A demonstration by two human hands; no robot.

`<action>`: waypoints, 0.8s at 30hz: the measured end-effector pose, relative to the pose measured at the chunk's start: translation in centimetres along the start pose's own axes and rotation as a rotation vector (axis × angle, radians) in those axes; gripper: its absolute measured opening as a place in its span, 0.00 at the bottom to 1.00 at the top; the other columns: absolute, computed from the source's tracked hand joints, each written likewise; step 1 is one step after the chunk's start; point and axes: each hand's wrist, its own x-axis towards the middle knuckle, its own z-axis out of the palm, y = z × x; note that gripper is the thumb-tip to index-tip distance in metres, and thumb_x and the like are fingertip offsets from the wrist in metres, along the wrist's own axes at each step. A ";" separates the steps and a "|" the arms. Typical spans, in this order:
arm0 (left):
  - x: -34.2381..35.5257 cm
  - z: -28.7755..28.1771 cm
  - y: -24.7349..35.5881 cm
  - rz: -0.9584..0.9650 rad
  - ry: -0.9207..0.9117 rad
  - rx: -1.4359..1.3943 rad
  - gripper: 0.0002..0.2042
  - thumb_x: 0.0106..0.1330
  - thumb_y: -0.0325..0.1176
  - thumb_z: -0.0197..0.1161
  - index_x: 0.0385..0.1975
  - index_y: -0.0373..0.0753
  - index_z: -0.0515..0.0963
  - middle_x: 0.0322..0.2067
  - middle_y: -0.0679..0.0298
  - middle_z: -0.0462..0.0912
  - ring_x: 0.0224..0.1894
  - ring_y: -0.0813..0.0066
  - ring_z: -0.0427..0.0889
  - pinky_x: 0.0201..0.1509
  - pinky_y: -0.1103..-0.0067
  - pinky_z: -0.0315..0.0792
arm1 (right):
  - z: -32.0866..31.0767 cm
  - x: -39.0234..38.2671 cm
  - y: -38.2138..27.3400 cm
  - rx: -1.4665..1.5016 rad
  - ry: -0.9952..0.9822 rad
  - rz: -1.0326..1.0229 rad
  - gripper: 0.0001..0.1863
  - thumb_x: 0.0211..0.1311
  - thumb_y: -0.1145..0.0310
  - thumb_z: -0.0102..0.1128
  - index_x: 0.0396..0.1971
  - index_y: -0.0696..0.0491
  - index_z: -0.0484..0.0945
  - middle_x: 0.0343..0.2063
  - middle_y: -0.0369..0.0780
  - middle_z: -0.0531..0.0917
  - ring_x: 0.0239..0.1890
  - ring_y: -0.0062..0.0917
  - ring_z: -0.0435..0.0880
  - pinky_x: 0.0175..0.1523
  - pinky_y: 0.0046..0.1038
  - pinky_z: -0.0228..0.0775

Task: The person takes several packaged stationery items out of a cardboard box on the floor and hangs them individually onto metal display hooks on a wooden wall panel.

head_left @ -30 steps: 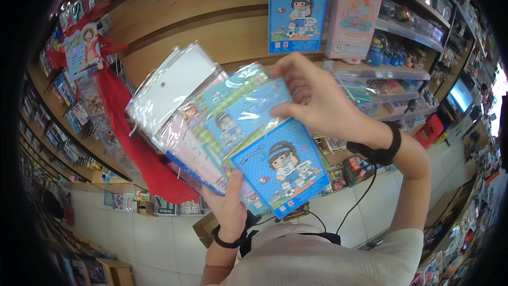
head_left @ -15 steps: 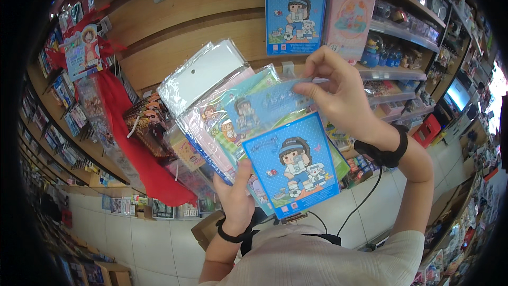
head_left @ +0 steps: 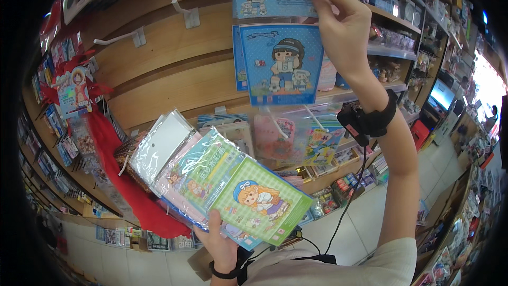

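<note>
The left hand (head_left: 222, 246) gripped a fanned stack of clear-sleeved packets (head_left: 211, 180) from below, fingers closed on it; the green packet (head_left: 262, 201) with a cartoon girl lay on top, a white-backed sleeve (head_left: 159, 145) behind. The right hand (head_left: 341, 32), raised, pinched the top of a blue cartoon packet (head_left: 280, 63) against the wooden wall panel (head_left: 159, 74), near an empty metal hook (head_left: 124, 36)
</note>
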 end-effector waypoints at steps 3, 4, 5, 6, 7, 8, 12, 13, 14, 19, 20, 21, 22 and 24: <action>-0.1 -0.3 0.5 0.030 0.002 0.014 0.24 0.60 0.33 0.55 0.53 0.31 0.57 0.49 0.56 0.67 0.49 0.70 0.70 0.52 0.74 0.65 | -0.1 0.0 0.1 0.084 0.041 0.056 0.12 0.57 0.77 0.50 0.39 0.53 0.78 0.26 0.31 0.76 0.29 0.09 0.72 0.31 0.12 0.63; -0.1 -0.5 0.5 0.034 -0.002 0.008 0.24 0.60 0.33 0.56 0.54 0.31 0.57 0.49 0.57 0.67 0.49 0.70 0.69 0.52 0.74 0.64 | -0.1 0.0 0.0 0.087 0.038 0.057 0.12 0.57 0.77 0.50 0.39 0.53 0.78 0.26 0.31 0.76 0.29 0.09 0.72 0.31 0.12 0.63; -0.1 -0.5 0.5 0.034 0.003 0.010 0.24 0.60 0.33 0.56 0.54 0.31 0.57 0.49 0.57 0.67 0.49 0.70 0.69 0.52 0.74 0.64 | -0.2 0.1 0.0 0.075 0.066 0.084 0.11 0.54 0.81 0.49 0.35 0.56 0.78 0.25 0.34 0.77 0.27 0.13 0.73 0.31 0.14 0.63; -0.1 -0.5 0.6 0.057 0.015 0.015 0.25 0.60 0.33 0.56 0.54 0.31 0.57 0.50 0.56 0.67 0.49 0.70 0.69 0.52 0.74 0.64 | -0.2 0.2 -0.2 0.064 0.095 0.112 0.10 0.51 0.84 0.49 0.31 0.59 0.79 0.24 0.37 0.78 0.26 0.18 0.74 0.31 0.16 0.63; -0.1 -0.4 0.6 0.081 0.026 0.021 0.25 0.60 0.34 0.56 0.54 0.31 0.56 0.50 0.56 0.66 0.50 0.70 0.69 0.52 0.74 0.63 | -0.1 0.3 -0.2 0.069 0.092 0.117 0.10 0.51 0.84 0.49 0.31 0.59 0.79 0.24 0.37 0.78 0.26 0.18 0.74 0.31 0.16 0.63; 0.0 -0.5 0.6 0.081 0.032 0.026 0.25 0.60 0.34 0.56 0.54 0.31 0.56 0.50 0.56 0.66 0.50 0.70 0.69 0.52 0.74 0.63 | 0.0 0.4 -0.5 -0.001 0.109 0.036 0.14 0.51 0.86 0.47 0.33 0.58 0.79 0.25 0.38 0.77 0.26 0.18 0.73 0.30 0.16 0.61; 0.0 -0.6 0.9 0.117 0.035 0.040 0.26 0.60 0.34 0.56 0.55 0.31 0.56 0.50 0.56 0.66 0.50 0.70 0.68 0.53 0.74 0.63 | -0.3 0.5 -1.5 -0.100 0.044 0.035 0.17 0.47 0.88 0.44 0.33 0.57 0.80 0.25 0.41 0.75 0.27 0.21 0.73 0.31 0.17 0.61; -0.1 -0.6 1.0 0.110 0.032 0.044 0.26 0.60 0.34 0.55 0.55 0.31 0.56 0.50 0.56 0.66 0.50 0.70 0.68 0.53 0.74 0.62 | -0.3 0.5 -1.2 -0.154 0.020 0.009 0.18 0.46 0.88 0.44 0.33 0.56 0.80 0.25 0.41 0.75 0.28 0.23 0.74 0.32 0.18 0.62; -0.1 -0.6 1.0 0.109 0.032 0.045 0.26 0.60 0.34 0.55 0.55 0.31 0.56 0.50 0.56 0.66 0.50 0.70 0.68 0.53 0.74 0.62 | -0.2 0.5 -0.8 -0.155 0.020 0.010 0.18 0.46 0.88 0.44 0.33 0.56 0.80 0.25 0.41 0.75 0.28 0.23 0.74 0.32 0.18 0.62; -0.2 -1.1 1.0 0.093 0.060 0.043 0.24 0.60 0.33 0.55 0.54 0.31 0.57 0.50 0.56 0.67 0.49 0.70 0.69 0.52 0.75 0.64 | 0.7 0.4 -2.0 -0.297 0.047 -0.181 0.18 0.43 0.88 0.44 0.32 0.57 0.80 0.25 0.45 0.74 0.30 0.34 0.75 0.34 0.26 0.65; -0.3 -1.1 0.9 0.091 0.058 0.045 0.24 0.60 0.33 0.55 0.54 0.31 0.57 0.50 0.56 0.67 0.49 0.70 0.69 0.52 0.75 0.64 | 1.0 0.6 -1.1 -0.249 0.078 -0.214 0.17 0.43 0.88 0.44 0.31 0.58 0.79 0.25 0.46 0.75 0.30 0.36 0.75 0.34 0.28 0.65; -0.3 -1.1 0.7 0.086 0.043 0.029 0.24 0.60 0.32 0.55 0.54 0.31 0.57 0.49 0.56 0.67 0.49 0.71 0.70 0.51 0.75 0.65 | 1.0 0.4 -0.7 -0.250 0.079 -0.211 0.17 0.43 0.88 0.44 0.31 0.58 0.79 0.25 0.46 0.75 0.30 0.36 0.75 0.34 0.28 0.65; -0.3 -1.0 0.6 0.082 0.030 0.014 0.23 0.60 0.32 0.55 0.53 0.31 0.58 0.48 0.57 0.68 0.48 0.71 0.70 0.51 0.75 0.65 | 0.9 0.2 -0.5 -0.244 0.043 -0.136 0.17 0.43 0.87 0.45 0.31 0.57 0.79 0.25 0.46 0.75 0.30 0.37 0.75 0.35 0.29 0.65; -0.3 -0.8 0.4 0.078 0.012 0.017 0.23 0.60 0.32 0.55 0.53 0.31 0.58 0.48 0.57 0.68 0.48 0.71 0.71 0.50 0.76 0.66 | 1.2 -0.3 0.8 -0.329 0.003 -0.051 0.16 0.44 0.83 0.46 0.32 0.56 0.79 0.25 0.47 0.76 0.29 0.40 0.76 0.36 0.33 0.66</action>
